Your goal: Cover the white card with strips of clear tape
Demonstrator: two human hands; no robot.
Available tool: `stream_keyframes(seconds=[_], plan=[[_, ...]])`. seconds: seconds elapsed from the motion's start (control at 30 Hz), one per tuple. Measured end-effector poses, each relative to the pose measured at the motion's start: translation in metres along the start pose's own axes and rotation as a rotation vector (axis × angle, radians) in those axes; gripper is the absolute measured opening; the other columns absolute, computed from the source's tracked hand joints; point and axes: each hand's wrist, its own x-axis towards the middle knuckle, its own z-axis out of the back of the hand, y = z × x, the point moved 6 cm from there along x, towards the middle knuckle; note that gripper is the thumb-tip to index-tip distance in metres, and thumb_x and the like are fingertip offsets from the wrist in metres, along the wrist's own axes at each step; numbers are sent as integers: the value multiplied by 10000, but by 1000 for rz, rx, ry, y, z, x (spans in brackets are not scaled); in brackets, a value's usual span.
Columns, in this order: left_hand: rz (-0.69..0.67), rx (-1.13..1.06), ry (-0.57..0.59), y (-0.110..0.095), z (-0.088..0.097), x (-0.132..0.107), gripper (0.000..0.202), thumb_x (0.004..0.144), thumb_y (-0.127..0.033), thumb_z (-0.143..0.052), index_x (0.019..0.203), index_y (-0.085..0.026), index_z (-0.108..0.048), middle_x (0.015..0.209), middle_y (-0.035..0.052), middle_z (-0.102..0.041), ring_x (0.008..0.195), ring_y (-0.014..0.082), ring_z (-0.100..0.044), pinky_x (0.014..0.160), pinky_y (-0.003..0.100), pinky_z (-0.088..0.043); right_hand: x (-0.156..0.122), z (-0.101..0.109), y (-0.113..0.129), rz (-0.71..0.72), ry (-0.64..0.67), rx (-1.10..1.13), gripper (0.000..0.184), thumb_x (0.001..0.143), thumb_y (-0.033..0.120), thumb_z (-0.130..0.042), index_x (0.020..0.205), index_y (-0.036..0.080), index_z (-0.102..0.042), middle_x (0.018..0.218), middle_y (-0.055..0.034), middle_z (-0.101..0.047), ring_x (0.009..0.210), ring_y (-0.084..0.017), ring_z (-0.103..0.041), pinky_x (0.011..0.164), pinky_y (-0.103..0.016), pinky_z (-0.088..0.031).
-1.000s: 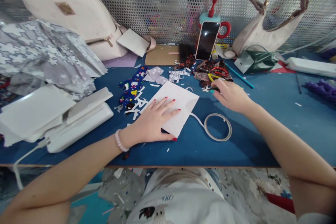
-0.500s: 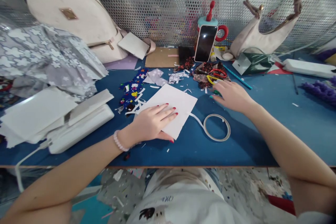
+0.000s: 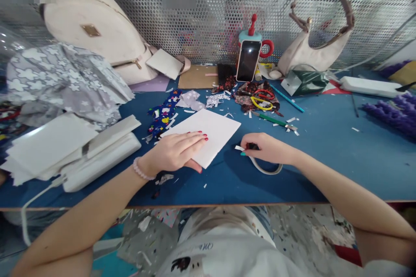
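My left hand [image 3: 177,150] grips a square white board [image 3: 216,132], with its fingers together on top and its thumb at the near edge. To the right of the board, my right hand [image 3: 263,147] is closed in a pinch on the loose end of a narrow roll of white tape [image 3: 268,171]. The hand hides part of the roll. Just beyond it lies a slim green-handled tool [image 3: 274,120], among small white scraps. Yellow-handled scissors [image 3: 261,103] rest on dark patterned fabric behind.
At the back, a phone [image 3: 248,61] leans on a cup, beside a white handbag [image 3: 320,49]. A white backpack [image 3: 94,39], grey patterned cloth [image 3: 65,78] and stacked white boards [image 3: 48,145] occupy the left. Purple fuzzy material [image 3: 393,114] lies far right.
My right hand has come away from the green tool, moving nearer to me and onto the tape. The white board has shifted slightly left with my left hand; tape no longer runs to it.
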Motion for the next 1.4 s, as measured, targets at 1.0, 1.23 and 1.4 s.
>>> stream_keyframes(seconds=[1.0,1.23,1.4], plan=[[859,-321,23,131,-17,71,500,997,-480,-314,567,-223,-305,524,-22,-378,523,123,-389,511,281,-292,-86,59,-5,8,-330,177,292,904,457,-546,742,215,-528,673,-6,-523,590,-133,-448,550,-273,-372],[781,-662,385,100,-98,101,475,949,-404,-425,529,-182,-429,520,1,-496,488,115,-431,475,249,-271,-75,63,16,166,-282,89,130,894,239,-500,765,219,-513,664,7,-516,572,-122,-448,533,-255,-356],[649,-804,507,51,-139,110,421,961,-327,-415,620,-142,-579,585,31,-600,523,131,-526,511,246,-370,-59,49,13,137,-123,-91,113,866,198,-473,757,216,-495,646,3,-533,612,-141,-462,596,-269,-358]])
